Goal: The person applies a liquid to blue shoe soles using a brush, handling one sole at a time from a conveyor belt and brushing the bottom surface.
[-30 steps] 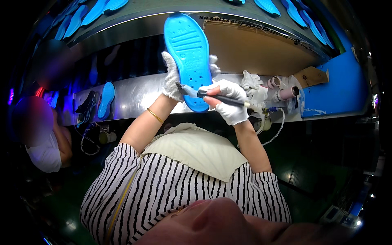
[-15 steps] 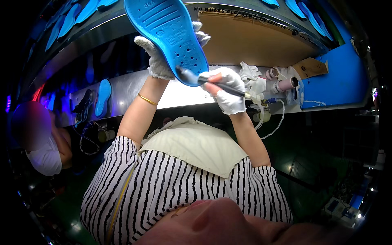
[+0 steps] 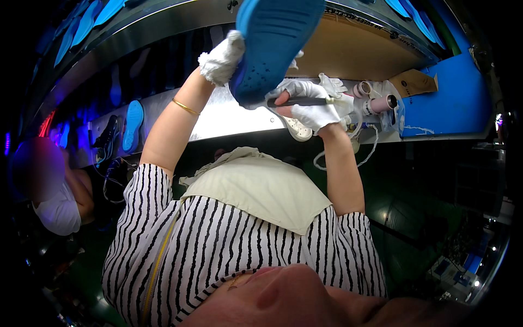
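A: In the head view, where is the sole (image 3: 275,46)?
B: It is in the upper middle of the frame, raised above the tabletop (image 3: 218,122), and its far end goes out over the top edge.

A: And how is each grip?
B: The left grip (image 3: 222,59), in a white glove, is grasping the sole by its sides. The right grip (image 3: 313,113), also gloved, is pinching the brush (image 3: 306,101) by its dark handle, just at the near end of the sole. The bristles I cannot make out.

A: How should one do this brushing well?
B: In my judgement, the left grip should keep the sole steady at this tilt, and the brush should follow the rim lightly and evenly, with the fingers staying away from the brushed part.

A: How does the sole look?
B: It is blue, rather shaded, with raised cross ribs toward the top and small dark holes nearer to the brush. The near end looks the darkest.
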Demonstrator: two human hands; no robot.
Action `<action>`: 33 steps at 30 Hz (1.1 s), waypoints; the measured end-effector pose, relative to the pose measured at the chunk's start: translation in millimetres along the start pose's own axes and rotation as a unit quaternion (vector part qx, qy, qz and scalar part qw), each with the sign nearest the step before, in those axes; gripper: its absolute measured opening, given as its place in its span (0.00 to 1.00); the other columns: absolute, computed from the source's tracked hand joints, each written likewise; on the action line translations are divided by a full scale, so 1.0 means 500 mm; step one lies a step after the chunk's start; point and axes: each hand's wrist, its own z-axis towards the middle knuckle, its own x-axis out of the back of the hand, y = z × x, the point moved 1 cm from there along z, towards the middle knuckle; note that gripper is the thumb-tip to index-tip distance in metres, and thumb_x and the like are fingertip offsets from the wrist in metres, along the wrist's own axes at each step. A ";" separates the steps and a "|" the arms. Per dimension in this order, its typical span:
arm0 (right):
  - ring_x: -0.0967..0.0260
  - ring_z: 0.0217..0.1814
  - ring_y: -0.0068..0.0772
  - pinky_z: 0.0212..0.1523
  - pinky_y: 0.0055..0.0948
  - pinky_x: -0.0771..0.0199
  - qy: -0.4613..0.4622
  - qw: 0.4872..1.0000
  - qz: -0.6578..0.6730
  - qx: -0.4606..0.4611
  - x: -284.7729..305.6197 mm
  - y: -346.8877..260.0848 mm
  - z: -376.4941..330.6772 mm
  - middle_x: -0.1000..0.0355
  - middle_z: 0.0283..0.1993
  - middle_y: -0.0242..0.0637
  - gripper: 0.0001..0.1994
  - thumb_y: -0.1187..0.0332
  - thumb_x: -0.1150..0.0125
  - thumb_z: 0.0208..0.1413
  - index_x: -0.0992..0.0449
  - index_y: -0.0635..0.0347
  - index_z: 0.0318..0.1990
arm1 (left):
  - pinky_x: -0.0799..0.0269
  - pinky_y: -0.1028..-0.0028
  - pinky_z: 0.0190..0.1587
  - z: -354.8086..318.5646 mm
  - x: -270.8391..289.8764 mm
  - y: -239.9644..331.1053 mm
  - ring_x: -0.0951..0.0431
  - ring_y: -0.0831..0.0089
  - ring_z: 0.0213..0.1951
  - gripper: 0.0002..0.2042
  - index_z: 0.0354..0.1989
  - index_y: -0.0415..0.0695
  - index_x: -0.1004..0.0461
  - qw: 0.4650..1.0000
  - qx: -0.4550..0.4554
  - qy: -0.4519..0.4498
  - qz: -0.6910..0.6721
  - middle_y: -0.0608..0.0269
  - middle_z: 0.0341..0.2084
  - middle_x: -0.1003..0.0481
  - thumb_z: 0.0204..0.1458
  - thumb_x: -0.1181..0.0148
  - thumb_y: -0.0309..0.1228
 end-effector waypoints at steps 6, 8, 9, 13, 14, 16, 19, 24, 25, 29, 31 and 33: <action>0.30 0.37 0.24 0.39 0.22 0.29 0.004 0.989 -0.036 0.144 0.011 0.001 -0.003 0.28 0.36 0.35 0.07 0.80 0.35 0.42 0.24 0.61 0.29 | 0.23 0.58 0.43 0.007 -0.022 0.011 0.22 0.55 0.43 0.53 0.59 0.43 0.39 0.993 0.099 0.033 0.055 0.44 0.45 0.28 0.30 0.53 0.76; 0.31 0.37 0.24 0.39 0.22 0.29 -0.003 0.985 -0.066 0.157 -0.003 0.019 0.006 0.29 0.36 0.33 0.06 0.80 0.36 0.41 0.24 0.60 0.28 | 0.23 0.59 0.42 0.014 -0.021 0.007 0.22 0.57 0.41 0.51 0.59 0.42 0.38 0.983 0.156 0.074 0.063 0.43 0.44 0.27 0.34 0.53 0.75; 0.31 0.37 0.24 0.39 0.23 0.30 -0.012 0.982 -0.093 0.167 -0.004 0.023 0.007 0.29 0.36 0.33 0.06 0.80 0.36 0.41 0.24 0.60 0.28 | 0.22 0.60 0.41 0.018 -0.020 0.005 0.21 0.57 0.40 0.50 0.58 0.42 0.38 0.976 0.184 0.093 0.067 0.43 0.43 0.27 0.35 0.53 0.74; 0.32 0.38 0.23 0.39 0.23 0.30 -0.062 0.997 0.015 0.048 0.016 0.009 0.003 0.29 0.37 0.34 0.06 0.81 0.37 0.40 0.24 0.62 0.27 | 0.24 0.61 0.42 0.023 -0.045 0.025 0.23 0.58 0.43 0.47 0.62 0.45 0.41 0.966 0.172 0.100 0.164 0.44 0.46 0.29 0.40 0.53 0.72; 0.32 0.38 0.23 0.39 0.23 0.31 -0.051 0.995 0.021 0.077 0.016 -0.004 -0.001 0.29 0.37 0.34 0.06 0.81 0.37 0.40 0.25 0.62 0.26 | 0.24 0.60 0.43 0.026 -0.044 0.021 0.23 0.58 0.44 0.47 0.62 0.46 0.42 0.966 0.167 0.101 0.167 0.44 0.47 0.29 0.40 0.53 0.72; 0.32 0.38 0.23 0.38 0.22 0.31 0.004 0.992 -0.012 0.123 0.005 0.003 0.005 0.29 0.37 0.34 0.06 0.82 0.38 0.40 0.25 0.61 0.26 | 0.25 0.60 0.44 0.030 -0.036 0.013 0.24 0.58 0.45 0.47 0.64 0.48 0.43 0.964 0.173 0.098 0.176 0.44 0.48 0.30 0.40 0.53 0.72; 0.31 0.38 0.24 0.38 0.21 0.30 -0.010 0.983 -0.098 0.152 0.008 0.011 0.006 0.29 0.35 0.33 0.07 0.82 0.38 0.40 0.25 0.59 0.27 | 0.26 0.60 0.45 0.034 -0.018 0.014 0.25 0.57 0.46 0.47 0.65 0.50 0.45 0.951 0.232 0.065 0.195 0.44 0.50 0.32 0.40 0.53 0.72; 0.30 0.38 0.26 0.40 0.23 0.29 0.009 0.976 -0.103 0.192 0.038 -0.005 0.011 0.28 0.33 0.33 0.06 0.79 0.37 0.39 0.25 0.59 0.26 | 0.27 0.64 0.47 0.034 -0.029 0.014 0.27 0.58 0.49 0.47 0.65 0.49 0.45 0.963 0.195 0.071 0.170 0.44 0.52 0.34 0.41 0.53 0.71; 0.30 0.38 0.26 0.41 0.23 0.29 0.039 0.964 -0.115 0.237 0.040 -0.009 0.013 0.28 0.34 0.34 0.05 0.79 0.37 0.39 0.25 0.59 0.26 | 0.27 0.65 0.47 0.037 -0.030 0.014 0.27 0.59 0.49 0.47 0.64 0.48 0.45 0.967 0.182 0.069 0.166 0.44 0.52 0.34 0.41 0.52 0.70; 0.30 0.35 0.26 0.39 0.24 0.29 -0.018 0.977 -0.125 0.169 0.048 -0.012 0.008 0.28 0.32 0.34 0.06 0.79 0.36 0.38 0.25 0.59 0.25 | 0.23 0.67 0.40 0.034 -0.038 0.021 0.23 0.63 0.39 0.46 0.58 0.41 0.37 0.972 0.164 0.107 0.132 0.46 0.43 0.28 0.42 0.53 0.70; 0.30 0.35 0.28 0.35 0.25 0.28 -0.009 0.933 -0.252 0.256 0.057 -0.028 0.000 0.28 0.30 0.36 0.06 0.83 0.40 0.37 0.26 0.63 0.23 | 0.22 0.68 0.37 0.028 -0.001 0.009 0.21 0.64 0.35 0.45 0.55 0.39 0.35 0.972 0.193 0.124 0.052 0.49 0.38 0.26 0.42 0.54 0.71; 0.29 0.34 0.28 0.36 0.25 0.26 0.023 0.970 -0.108 0.217 0.080 -0.027 -0.009 0.27 0.32 0.37 0.06 0.83 0.40 0.39 0.26 0.62 0.25 | 0.21 0.68 0.37 0.021 0.002 0.029 0.21 0.64 0.34 0.45 0.52 0.35 0.35 0.982 0.118 0.142 0.048 0.51 0.35 0.25 0.42 0.56 0.70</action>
